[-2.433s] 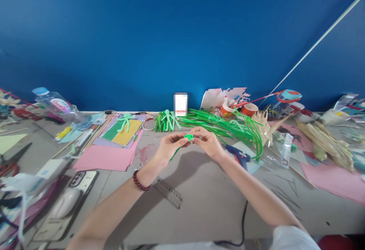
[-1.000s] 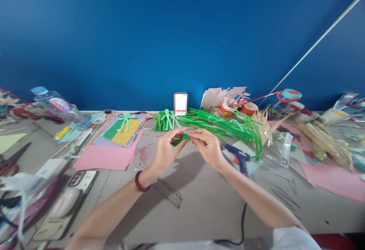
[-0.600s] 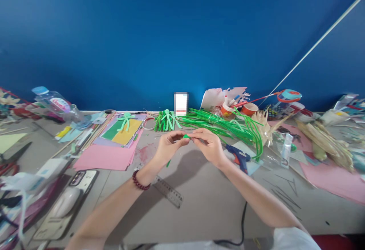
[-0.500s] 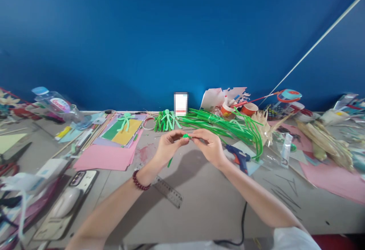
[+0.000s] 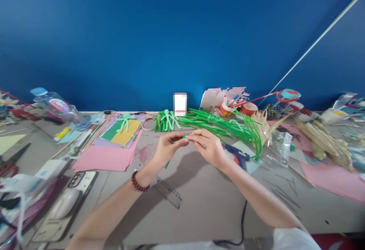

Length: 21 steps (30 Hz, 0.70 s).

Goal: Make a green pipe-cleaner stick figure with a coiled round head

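Between my two hands is a short green pipe cleaner (image 5: 167, 164); its tail hangs below my left palm, and a small bit of green shows at the fingertips. My left hand (image 5: 167, 148), with a dark red bead bracelet (image 5: 138, 182) at the wrist, pinches it between thumb and fingers. From the other side, the thumb and fingers of my right hand (image 5: 209, 147) close on the same end and hide most of it. Behind the hands lie a bundle of long green pipe cleaners (image 5: 228, 124) and several small pipe-cleaner figures (image 5: 167, 120).
A clear ruler (image 5: 168, 193) lies under my left forearm. Beside my right wrist is a blue glue gun (image 5: 239, 156). Pink paper (image 5: 107, 156), a phone (image 5: 82, 179) and a mouse (image 5: 65, 203) are on the left. Paper cups (image 5: 249, 109) stand at the back, before a blue wall (image 5: 182, 33).
My right fingertips have shifted slightly left and now cover more of the green end between the hands. My left hand stays almost in place.
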Available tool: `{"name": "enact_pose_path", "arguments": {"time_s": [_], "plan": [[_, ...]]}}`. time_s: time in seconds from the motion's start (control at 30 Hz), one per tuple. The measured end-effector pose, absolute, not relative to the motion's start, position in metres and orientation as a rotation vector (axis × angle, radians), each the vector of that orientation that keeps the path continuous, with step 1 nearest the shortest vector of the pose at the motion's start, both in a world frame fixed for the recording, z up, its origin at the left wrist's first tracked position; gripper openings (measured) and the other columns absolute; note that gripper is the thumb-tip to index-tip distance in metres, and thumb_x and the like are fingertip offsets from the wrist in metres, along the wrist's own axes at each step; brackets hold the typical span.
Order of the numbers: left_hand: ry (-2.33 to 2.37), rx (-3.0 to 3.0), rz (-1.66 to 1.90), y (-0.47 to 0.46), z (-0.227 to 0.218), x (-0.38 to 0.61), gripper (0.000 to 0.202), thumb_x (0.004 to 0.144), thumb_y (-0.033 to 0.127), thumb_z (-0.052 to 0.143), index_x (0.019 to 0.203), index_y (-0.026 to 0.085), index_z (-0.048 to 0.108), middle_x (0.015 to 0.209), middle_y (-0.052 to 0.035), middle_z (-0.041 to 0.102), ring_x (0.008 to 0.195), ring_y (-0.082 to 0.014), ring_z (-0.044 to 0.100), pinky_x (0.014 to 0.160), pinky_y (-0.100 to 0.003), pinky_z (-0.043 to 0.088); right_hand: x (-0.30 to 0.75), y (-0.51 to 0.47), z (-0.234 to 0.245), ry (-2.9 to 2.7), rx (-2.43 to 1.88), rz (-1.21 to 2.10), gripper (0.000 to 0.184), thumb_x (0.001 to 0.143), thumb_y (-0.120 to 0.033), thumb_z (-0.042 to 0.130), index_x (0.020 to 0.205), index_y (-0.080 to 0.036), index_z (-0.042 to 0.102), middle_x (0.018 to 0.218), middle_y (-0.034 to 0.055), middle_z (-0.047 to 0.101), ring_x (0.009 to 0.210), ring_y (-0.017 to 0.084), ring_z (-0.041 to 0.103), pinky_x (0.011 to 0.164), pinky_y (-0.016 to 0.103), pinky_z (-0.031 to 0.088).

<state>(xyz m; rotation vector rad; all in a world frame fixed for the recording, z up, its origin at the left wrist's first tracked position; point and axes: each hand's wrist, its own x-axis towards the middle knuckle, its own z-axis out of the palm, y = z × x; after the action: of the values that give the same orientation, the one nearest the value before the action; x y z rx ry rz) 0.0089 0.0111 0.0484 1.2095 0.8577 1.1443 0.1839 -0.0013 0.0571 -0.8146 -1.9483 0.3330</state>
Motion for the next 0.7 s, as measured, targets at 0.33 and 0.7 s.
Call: {"name": "enact_pose_path", "arguments": {"time_s": [0.33,0.7], "plan": [[0.971,1.568,1.293,0.007,0.051,0.010,0.019,0.072,0.028,0.069,0.087,0.016,0.068,0.088,-0.0058,0.069,0.079,-0.0166,0.065,0.069,-0.026,0.054,0.176,0.000,0.050,-1.479,-1.005,0.931,0.011,0.077,-0.028,0.064,0.083,-0.020,0.067,0.079,0.0035,0.067,0.069,0.015,0.063,0.063,0.027,0.052],[0.959,1.926,1.505,-0.002,0.050,0.011,0.013,0.078,0.018,0.062,0.090,0.018,0.063,0.090,-0.0057,0.065,0.082,-0.0151,0.062,0.071,-0.025,0.053,0.169,-0.005,0.052,-1.420,-0.960,0.987,0.015,0.079,-0.033,0.062,0.082,-0.018,0.062,0.077,0.0029,0.064,0.062,0.013,0.060,0.061,0.027,0.052]]}}
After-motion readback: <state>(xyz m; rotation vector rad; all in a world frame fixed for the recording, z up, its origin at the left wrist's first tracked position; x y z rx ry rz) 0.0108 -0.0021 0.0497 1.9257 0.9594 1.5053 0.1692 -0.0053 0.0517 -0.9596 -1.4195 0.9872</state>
